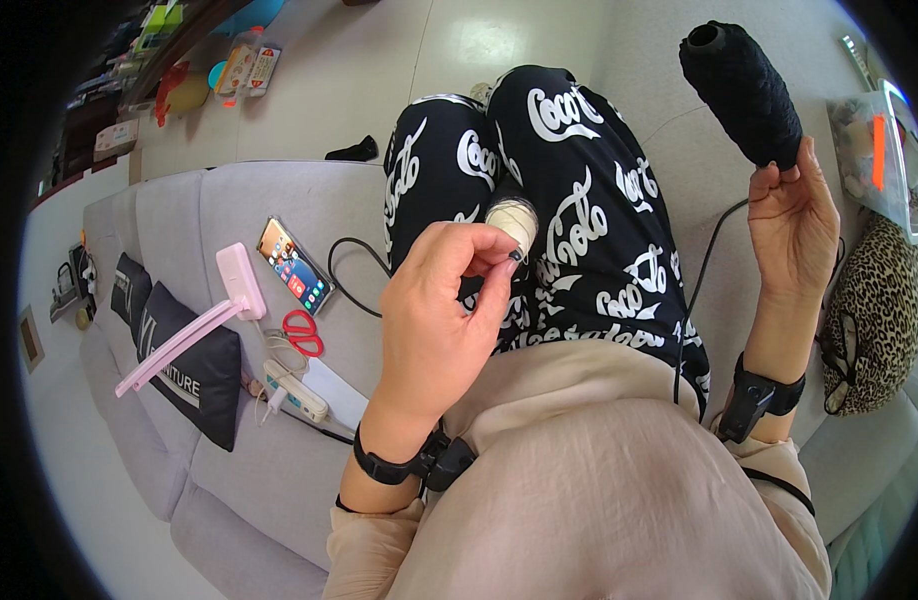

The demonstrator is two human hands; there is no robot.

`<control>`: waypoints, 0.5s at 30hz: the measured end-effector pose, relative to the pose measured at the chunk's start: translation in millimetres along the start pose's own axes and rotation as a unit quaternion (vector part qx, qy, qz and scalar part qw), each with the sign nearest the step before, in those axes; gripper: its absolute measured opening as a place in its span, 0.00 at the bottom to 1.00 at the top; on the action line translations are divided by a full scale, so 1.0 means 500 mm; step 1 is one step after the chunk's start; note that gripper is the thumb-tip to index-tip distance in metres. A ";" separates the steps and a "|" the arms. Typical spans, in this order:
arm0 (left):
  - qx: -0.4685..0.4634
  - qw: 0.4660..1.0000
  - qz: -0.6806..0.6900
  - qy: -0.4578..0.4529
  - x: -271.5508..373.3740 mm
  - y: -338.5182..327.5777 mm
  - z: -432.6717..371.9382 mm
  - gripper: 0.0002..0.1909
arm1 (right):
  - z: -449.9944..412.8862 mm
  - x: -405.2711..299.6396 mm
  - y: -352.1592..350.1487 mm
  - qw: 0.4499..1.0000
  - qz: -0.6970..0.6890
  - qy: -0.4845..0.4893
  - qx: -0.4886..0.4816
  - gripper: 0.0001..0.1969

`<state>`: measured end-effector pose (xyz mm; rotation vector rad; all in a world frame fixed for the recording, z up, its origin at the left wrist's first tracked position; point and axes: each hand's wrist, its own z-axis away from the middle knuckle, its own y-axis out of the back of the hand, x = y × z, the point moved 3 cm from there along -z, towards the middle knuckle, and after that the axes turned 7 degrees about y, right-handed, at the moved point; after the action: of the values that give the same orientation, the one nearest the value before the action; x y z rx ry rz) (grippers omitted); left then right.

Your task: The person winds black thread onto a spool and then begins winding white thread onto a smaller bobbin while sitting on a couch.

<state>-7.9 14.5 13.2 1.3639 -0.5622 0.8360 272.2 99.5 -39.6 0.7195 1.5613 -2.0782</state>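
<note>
My right hand [793, 217] holds a cone of black yarn [744, 94] by its lower end, raised at the right. The cone's hollow core shows at its upper end. A thin dark thread runs left from it towards my legs. My left hand [444, 300] is over my lap, thumb and forefinger pinched on a small dark thing [515, 256] too small to make out. Just behind those fingertips, a cream-coloured cone [513, 219] stands between my thighs with dark strands wound around it. My left fingers partly cover this cone.
On the grey sofa [279, 199] at left lie a smartphone [295, 264], red-handled scissors [304, 334], a power strip [298, 390] and a pink stand [238, 281]. A clear plastic box [860, 142] and a leopard-print bag [875, 322] sit at right. A black cable [703, 281] passes my right side.
</note>
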 end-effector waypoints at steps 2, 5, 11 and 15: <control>0.002 1.000 0.006 -0.005 -0.001 -0.001 0.001 0.11 | 0.000 0.000 -0.001 1.000 -0.002 -0.002 -0.001 0.05; -0.009 0.996 -0.055 -0.066 0.000 -0.005 0.004 0.14 | 0.000 0.000 0.000 1.000 -0.006 0.001 0.005 0.05; 0.020 0.929 -0.209 -0.305 -0.015 -0.018 0.018 0.27 | -0.004 -0.001 0.005 1.000 -0.013 -0.006 -0.025 0.06; 0.053 0.905 -0.249 -0.340 -0.009 -0.016 0.015 0.30 | -0.001 -0.001 0.002 1.000 -0.016 -0.004 -0.019 0.06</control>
<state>-3.6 6.3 5.7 1.8005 -0.6570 -0.0504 273.4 99.6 -40.2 0.6758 1.6150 -2.0656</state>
